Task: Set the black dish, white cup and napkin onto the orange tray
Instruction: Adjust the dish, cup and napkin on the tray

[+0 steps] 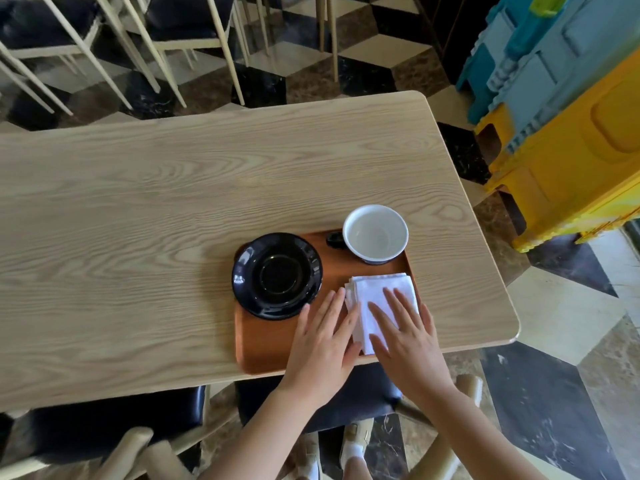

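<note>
On the near right part of the wooden surface lies the orange tray, its long side running along the surface's near edge. At the tray's left end sits the black dish, upright and empty, its far-left rim overhanging the tray's edge. At the far right corner of the tray stands the white cup, upright and empty, with a dark handle pointing left toward the dish. Just in front of the cup lies the folded white napkin, flat on the tray's right end and reaching close to the right rim. Both hands rest flat on it with fingers stretched out and spread, each grip released and clasping nothing: the left hand lies over the napkin's left edge and the bare tray beside it, near the dish's front rim, and the right hand covers the napkin's near right part. Cream-legged chairs with dark seats stand beyond the surface, and coloured plastic crates are stacked to the right.
</note>
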`<state>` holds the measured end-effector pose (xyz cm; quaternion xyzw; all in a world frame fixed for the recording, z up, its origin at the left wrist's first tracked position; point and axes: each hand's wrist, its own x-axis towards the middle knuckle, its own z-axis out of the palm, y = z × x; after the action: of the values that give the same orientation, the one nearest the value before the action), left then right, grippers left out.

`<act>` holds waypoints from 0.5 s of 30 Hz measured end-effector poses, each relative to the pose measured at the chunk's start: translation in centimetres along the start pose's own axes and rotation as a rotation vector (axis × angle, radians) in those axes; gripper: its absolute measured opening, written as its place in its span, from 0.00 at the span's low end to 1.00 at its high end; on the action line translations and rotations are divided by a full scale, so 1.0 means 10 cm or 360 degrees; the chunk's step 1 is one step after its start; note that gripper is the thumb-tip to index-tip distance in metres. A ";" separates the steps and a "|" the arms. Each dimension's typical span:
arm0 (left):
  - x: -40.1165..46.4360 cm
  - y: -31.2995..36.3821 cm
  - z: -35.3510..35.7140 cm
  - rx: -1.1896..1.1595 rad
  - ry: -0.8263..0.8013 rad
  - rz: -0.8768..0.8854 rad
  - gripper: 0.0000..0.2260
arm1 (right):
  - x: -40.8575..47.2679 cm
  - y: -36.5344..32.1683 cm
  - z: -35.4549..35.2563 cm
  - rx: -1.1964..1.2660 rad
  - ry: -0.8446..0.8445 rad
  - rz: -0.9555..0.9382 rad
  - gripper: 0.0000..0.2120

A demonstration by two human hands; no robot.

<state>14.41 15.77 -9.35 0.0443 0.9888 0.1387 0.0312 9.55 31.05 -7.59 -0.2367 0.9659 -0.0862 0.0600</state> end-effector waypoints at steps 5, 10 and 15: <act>-0.30 -0.44 -0.21 0.0098 0.0075 -0.0194 0.24 | 0.19 -0.42 0.03 0.0087 0.0008 -0.0243 0.27; -0.50 -0.74 -0.27 0.0192 -0.0035 -0.0370 0.24 | 0.34 -0.62 0.16 0.0073 -0.0103 -0.0431 0.22; -0.55 -0.80 -0.24 0.0094 -0.0073 -0.0373 0.23 | 0.37 -0.64 0.19 0.0065 -0.0047 -0.0444 0.21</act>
<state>19.07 6.89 -8.99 -0.0674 0.9899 0.1040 0.0684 9.46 23.49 -8.49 -0.3687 0.9206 -0.1100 0.0664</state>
